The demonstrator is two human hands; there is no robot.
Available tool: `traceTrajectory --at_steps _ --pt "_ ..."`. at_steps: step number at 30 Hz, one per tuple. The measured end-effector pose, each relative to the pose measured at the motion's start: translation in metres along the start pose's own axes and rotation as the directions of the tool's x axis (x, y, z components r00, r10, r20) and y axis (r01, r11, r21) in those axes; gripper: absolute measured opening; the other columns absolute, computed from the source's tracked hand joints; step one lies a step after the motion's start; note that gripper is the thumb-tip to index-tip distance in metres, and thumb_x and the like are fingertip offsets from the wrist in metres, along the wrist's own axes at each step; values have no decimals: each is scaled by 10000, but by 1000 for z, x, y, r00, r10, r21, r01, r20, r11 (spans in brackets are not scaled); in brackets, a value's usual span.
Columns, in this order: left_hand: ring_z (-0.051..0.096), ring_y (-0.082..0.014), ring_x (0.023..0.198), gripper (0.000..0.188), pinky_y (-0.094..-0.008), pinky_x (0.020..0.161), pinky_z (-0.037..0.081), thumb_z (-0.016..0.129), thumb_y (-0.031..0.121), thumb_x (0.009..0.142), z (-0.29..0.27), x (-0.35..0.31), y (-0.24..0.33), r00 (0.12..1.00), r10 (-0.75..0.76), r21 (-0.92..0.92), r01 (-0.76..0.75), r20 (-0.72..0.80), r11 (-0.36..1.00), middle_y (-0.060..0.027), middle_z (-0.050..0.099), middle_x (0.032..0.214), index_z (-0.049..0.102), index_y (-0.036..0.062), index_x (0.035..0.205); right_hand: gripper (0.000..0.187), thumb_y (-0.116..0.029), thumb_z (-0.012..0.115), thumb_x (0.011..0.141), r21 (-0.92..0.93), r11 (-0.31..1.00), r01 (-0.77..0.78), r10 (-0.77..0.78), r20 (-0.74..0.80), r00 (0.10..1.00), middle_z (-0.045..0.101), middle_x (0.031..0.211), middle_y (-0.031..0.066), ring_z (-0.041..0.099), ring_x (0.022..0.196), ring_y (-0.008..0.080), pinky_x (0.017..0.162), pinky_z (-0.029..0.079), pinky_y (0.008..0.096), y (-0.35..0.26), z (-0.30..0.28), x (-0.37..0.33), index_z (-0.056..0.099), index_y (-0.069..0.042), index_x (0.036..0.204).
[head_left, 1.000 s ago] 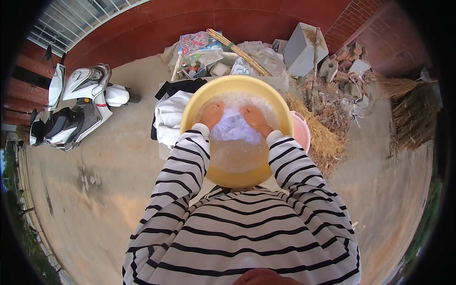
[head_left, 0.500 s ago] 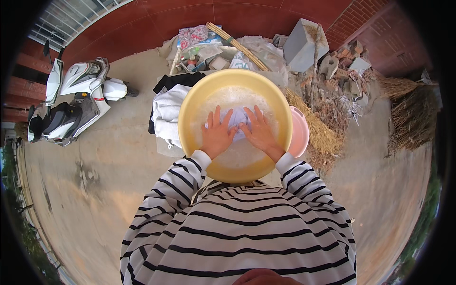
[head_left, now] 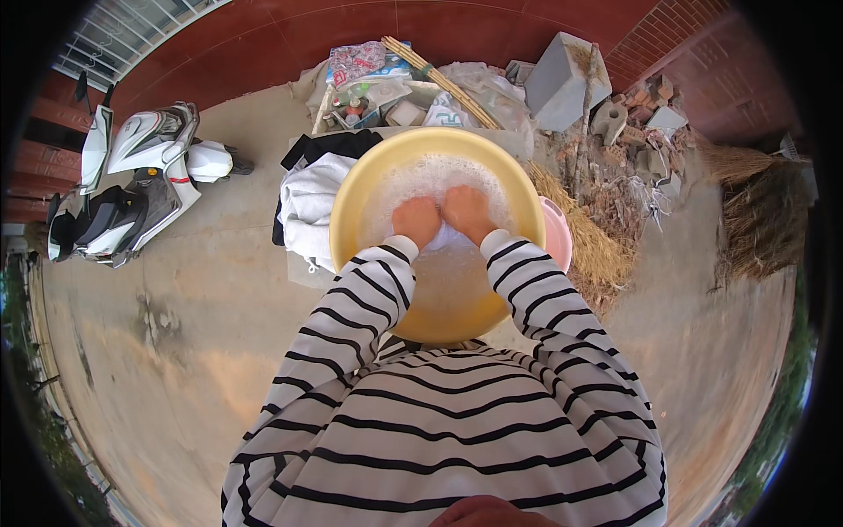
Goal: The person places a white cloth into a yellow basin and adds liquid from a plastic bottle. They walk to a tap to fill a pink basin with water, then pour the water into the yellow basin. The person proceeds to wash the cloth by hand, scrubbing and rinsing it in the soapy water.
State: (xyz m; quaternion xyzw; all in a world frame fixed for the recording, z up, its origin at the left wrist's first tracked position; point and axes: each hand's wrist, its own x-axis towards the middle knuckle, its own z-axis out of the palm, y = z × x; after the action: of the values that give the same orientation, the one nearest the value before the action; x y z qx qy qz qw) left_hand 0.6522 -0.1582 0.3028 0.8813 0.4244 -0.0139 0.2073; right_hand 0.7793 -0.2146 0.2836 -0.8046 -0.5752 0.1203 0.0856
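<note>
Left hand [head_left: 416, 223], right hand [head_left: 467, 213]: fingers curled, grip unclear | pale cloth [head_left: 446, 240] | basin [head_left: 442, 329] | printed bag [head_left: 356, 63]

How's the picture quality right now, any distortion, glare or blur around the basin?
Head view: strong fisheye bending, the red wall curving, corners black; soft light, no obvious glare on the yellow basin in the head view; it looks crisp there, but cloudy water veils the pale cloth.

Pale cloth [head_left: 450, 238] mostly out of sight
</note>
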Motion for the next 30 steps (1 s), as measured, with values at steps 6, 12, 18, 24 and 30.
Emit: traceTrajectory --at_steps 6,12,18,24,30 --pt "638 -227 697 262 -359 659 508 640 258 886 -26 2 -48 983 -184 -755 103 -24 647 -114 662 729 669 -2 887 435 -411 545 917 710 685 -164 203 30 979 687 849 192 667 761 333 728 512 438 0 -45 -34 671 -8 811" --pt "577 -270 1034 481 -407 788 492 697 274 874 -77 -77 -16 956 121 -150 -165 -267 975 -169 584 1194 562 18 1258 415 -416 565 929 531 839 -122 224 -131 966 633 1118 200 601 1044 364 787 512 470 7 -54 -83 630 -63 1138" --pt "445 -340 1215 527 -615 834 458 589 365 913 -34 -81 -3 996 67 178 -56 -56 982 -175 410 1388 494 57 1329 418 -358 523 951 44 997 -59 61 -26 998 435 1383 258 504 1192 415 786 545 488 -36 -8 -80 487 -119 1293" --pt "641 -348 989 225 -584 773 511 542 243 892 -8 -25 -6 968 52 293 -125 246 948 -146 695 1009 670 95 1002 255 -242 548 902 -21 994 -108 110 224 968 641 1085 250 650 952 422 795 553 470 -28 -12 -32 649 -46 1031" --pt "688 -337 926 280 -446 767 540 481 218 915 -8 1 -10 995 -28 26 25 95 999 -195 715 919 721 73 910 286 -230 547 880 47 977 -206 196 168 966 674 960 238 671 925 384 784 542 473 -6 8 -6 694 -7 985"
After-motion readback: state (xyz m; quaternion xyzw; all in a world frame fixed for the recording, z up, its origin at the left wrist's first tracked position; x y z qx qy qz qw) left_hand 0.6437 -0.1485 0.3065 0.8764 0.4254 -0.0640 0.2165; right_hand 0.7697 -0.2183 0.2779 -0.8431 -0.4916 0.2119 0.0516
